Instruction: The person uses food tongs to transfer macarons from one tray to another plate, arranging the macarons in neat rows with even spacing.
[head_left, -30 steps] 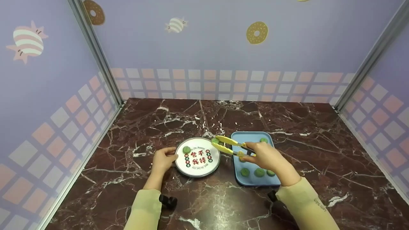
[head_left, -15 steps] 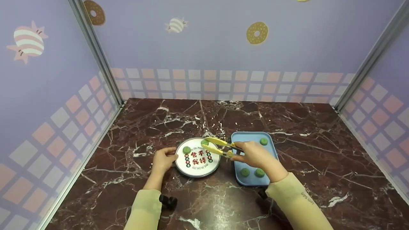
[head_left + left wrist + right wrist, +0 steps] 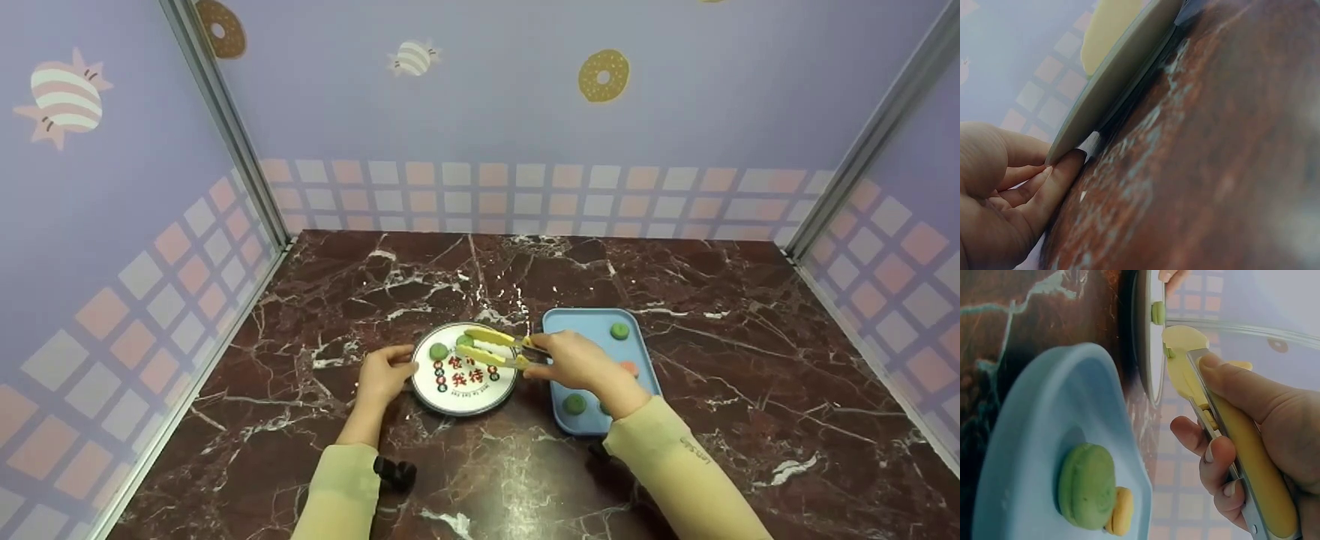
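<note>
At the left of a round white plate [image 3: 424,379] with red lettering, my left hand [image 3: 385,379] pinches its rim between thumb and fingers [image 3: 1064,174]. The left wrist view shows that rim slightly above the table. My right hand [image 3: 581,366] grips yellow tongs [image 3: 491,337], whose tips reach over the plate. A green macaron [image 3: 464,342] is at the tips, partly hidden; whether it touches the plate I cannot tell. Another green macaron [image 3: 439,351] lies on the plate's upper left.
Right of the plate, a blue tray [image 3: 577,321] holds green macarons [image 3: 619,331] and a pinkish one [image 3: 628,367], partly under my right arm. A yellow macaron [image 3: 1123,511] shows in the right wrist view. Patterned walls [image 3: 480,97] enclose the marble table [image 3: 337,277].
My right hand has carried the tongs and a green macaron leftward from the tray side to over the plate, close to the other macaron. My left hand stays at the rim.
</note>
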The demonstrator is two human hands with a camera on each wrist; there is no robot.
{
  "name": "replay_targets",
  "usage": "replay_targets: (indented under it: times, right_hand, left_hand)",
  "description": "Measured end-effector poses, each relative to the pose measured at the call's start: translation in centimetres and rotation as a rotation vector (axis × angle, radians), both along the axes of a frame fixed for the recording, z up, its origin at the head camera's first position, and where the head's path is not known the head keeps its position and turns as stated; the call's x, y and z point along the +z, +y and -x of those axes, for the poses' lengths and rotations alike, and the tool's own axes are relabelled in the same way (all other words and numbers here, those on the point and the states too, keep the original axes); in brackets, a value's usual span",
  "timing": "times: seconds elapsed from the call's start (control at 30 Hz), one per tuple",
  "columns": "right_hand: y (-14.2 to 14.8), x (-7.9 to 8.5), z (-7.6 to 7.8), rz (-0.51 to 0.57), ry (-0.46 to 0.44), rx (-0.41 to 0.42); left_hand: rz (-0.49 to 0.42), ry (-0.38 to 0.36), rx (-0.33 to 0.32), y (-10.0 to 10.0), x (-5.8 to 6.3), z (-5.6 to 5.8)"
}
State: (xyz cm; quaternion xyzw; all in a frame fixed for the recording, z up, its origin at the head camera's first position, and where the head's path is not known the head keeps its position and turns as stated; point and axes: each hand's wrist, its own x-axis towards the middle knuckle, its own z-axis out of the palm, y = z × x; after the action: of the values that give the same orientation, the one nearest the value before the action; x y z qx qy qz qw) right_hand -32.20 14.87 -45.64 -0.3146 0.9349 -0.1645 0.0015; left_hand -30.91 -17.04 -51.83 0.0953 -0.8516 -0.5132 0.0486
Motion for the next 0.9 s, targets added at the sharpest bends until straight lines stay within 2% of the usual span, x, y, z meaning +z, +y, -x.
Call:
replay_targets:
  times: [0.27,0.47,0.9]
  right_hand:
    - [-0.5,-0.5,0.4,-0.005,-0.034,-0.003]
    - [-0.9,-0.6,0.2,-0.006,-0.049,-0.018]
    - [-1.1,-0.9,0.4,-0.017,-0.043,-0.026]
  left_hand:
    - [-0.022,0.007,0.006,0.0,0.0,0.1]
    - [-0.001,0.016,0.0,0.0,-0.1,0.1]
    - [0.005,0.006,-0.005,-0.2,-0.2,0.1]
